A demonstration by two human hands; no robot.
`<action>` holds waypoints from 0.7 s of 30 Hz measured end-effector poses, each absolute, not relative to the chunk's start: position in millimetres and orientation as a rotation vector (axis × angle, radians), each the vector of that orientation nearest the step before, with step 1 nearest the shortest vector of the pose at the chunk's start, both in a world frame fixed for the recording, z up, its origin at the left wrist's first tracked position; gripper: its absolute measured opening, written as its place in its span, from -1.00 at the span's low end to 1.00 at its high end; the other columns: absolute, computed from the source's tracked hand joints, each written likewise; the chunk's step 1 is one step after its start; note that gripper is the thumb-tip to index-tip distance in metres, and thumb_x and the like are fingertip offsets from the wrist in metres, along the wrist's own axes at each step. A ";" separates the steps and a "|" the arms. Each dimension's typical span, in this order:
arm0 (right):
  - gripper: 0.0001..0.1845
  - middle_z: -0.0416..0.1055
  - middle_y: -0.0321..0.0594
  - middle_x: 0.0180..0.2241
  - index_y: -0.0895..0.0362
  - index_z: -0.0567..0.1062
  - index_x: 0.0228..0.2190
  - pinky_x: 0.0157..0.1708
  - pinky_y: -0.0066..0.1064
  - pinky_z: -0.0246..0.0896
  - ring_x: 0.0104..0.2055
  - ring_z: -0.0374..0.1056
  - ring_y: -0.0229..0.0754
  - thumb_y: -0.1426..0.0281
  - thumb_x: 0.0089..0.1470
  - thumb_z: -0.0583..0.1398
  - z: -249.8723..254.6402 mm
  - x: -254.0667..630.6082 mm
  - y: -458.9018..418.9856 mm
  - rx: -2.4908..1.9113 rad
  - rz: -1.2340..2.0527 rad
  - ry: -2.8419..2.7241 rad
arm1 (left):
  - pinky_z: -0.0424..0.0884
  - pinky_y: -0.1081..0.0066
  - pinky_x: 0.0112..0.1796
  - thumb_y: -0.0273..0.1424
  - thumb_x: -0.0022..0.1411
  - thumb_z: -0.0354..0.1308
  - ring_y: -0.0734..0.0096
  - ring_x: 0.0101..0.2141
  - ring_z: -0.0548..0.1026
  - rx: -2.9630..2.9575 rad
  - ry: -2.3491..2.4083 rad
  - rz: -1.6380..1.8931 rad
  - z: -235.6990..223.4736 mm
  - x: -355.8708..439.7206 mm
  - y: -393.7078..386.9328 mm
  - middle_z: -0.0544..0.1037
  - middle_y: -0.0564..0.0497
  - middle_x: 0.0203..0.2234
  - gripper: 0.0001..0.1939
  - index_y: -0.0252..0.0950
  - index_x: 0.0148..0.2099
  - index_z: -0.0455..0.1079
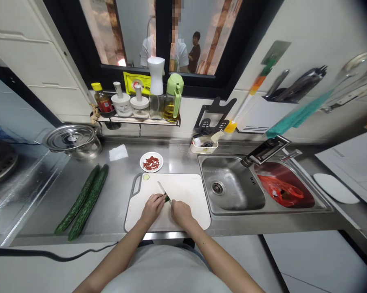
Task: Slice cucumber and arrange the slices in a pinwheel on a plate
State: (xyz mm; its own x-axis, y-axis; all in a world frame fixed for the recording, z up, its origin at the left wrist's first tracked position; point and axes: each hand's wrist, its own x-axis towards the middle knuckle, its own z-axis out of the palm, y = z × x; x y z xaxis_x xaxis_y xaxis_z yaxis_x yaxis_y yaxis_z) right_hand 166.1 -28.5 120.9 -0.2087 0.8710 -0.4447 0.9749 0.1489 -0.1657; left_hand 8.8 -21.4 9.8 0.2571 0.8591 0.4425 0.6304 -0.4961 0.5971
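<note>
A white cutting board [191,195] with a grey edge and handle slot lies in front of me. Over its middle, my right hand [181,213] is closed around the handle of a kitchen knife [162,188], its blade pointing away and to the left. My left hand [152,209] is closed on a small dark green cucumber piece [167,199], mostly hidden by the fingers and right beside the blade. One pale round cucumber slice [146,177] rests at the board's upper left corner. Two long whole cucumbers [88,199] lie side by side on the counter to the left.
Behind the board stands a white plate [142,164] of small red pieces. A double sink [232,207] with a red plastic bag [279,191] is on the right. A lidded steel pot [88,148] and white tissue [118,152] sit back left, below a bottle rack [140,119].
</note>
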 end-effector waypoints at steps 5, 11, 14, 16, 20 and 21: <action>-0.64 0.49 0.04 -0.25 0.24 0.43 -0.12 -0.24 -0.37 0.22 -0.16 0.42 -0.09 0.49 0.20 -0.09 117.1 163.1 -23.1 1.806 -0.609 2.216 | 0.45 0.26 -0.12 -0.39 0.32 -0.04 0.34 -0.15 0.45 2.230 1.382 1.091 9.0 9.1 -20.9 0.51 -0.07 -0.18 -0.71 -0.21 0.03 0.40; -0.65 0.50 0.02 -0.27 0.23 0.44 -0.14 -0.21 -0.37 0.21 -0.16 0.42 -0.10 0.50 0.19 -0.09 107.4 159.2 -16.9 1.820 -0.595 2.247 | 0.44 0.25 -0.11 -0.38 0.32 -0.03 0.34 -0.14 0.44 2.214 1.372 1.086 7.5 8.8 -20.6 0.51 -0.07 -0.18 -0.72 -0.22 0.01 0.41; -0.65 0.50 0.00 -0.25 0.22 0.43 -0.14 -0.23 -0.38 0.21 -0.16 0.43 -0.11 0.50 0.20 -0.09 106.6 157.4 -14.8 1.826 -0.604 2.243 | 0.44 0.23 -0.10 -0.38 0.32 -0.03 0.33 -0.14 0.44 2.210 1.367 1.077 7.6 8.6 -20.5 0.50 -0.07 -0.18 -0.72 -0.21 0.01 0.41; -0.65 0.50 0.00 -0.24 0.22 0.43 -0.14 -0.24 -0.39 0.21 -0.16 0.42 -0.11 0.49 0.20 -0.09 108.1 156.5 -13.7 1.821 -0.612 2.234 | 0.44 0.22 -0.10 -0.38 0.32 -0.04 0.32 -0.14 0.44 2.207 1.367 1.075 8.0 8.5 -20.4 0.50 -0.08 -0.18 -0.71 -0.21 0.01 0.41; -0.67 0.50 -0.01 -0.23 0.21 0.43 -0.14 -0.24 -0.41 0.20 -0.16 0.42 -0.14 0.49 0.20 -0.08 111.8 155.4 -12.7 1.818 -0.619 2.225 | 0.44 0.22 -0.10 -0.38 0.32 -0.03 0.32 -0.14 0.44 2.204 1.360 1.081 9.0 8.4 -20.7 0.50 -0.08 -0.17 -0.72 -0.21 0.02 0.40; -0.67 0.50 -0.01 -0.23 0.21 0.42 -0.14 -0.23 -0.41 0.20 -0.16 0.42 -0.14 0.49 0.20 -0.08 112.1 155.3 -12.7 1.820 -0.624 2.218 | 0.44 0.22 -0.10 -0.38 0.32 -0.03 0.32 -0.14 0.44 2.204 1.359 1.079 9.2 8.4 -20.8 0.50 -0.08 -0.17 -0.72 -0.20 0.02 0.40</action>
State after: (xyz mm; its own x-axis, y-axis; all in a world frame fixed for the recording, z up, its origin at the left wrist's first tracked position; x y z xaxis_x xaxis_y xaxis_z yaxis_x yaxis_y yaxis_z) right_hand 155.3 -12.7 112.1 -0.2188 0.8833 -0.4147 0.9700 0.1505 -0.1911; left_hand 8.4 -20.8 9.2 0.2559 0.8670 0.4276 0.6132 -0.4876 0.6215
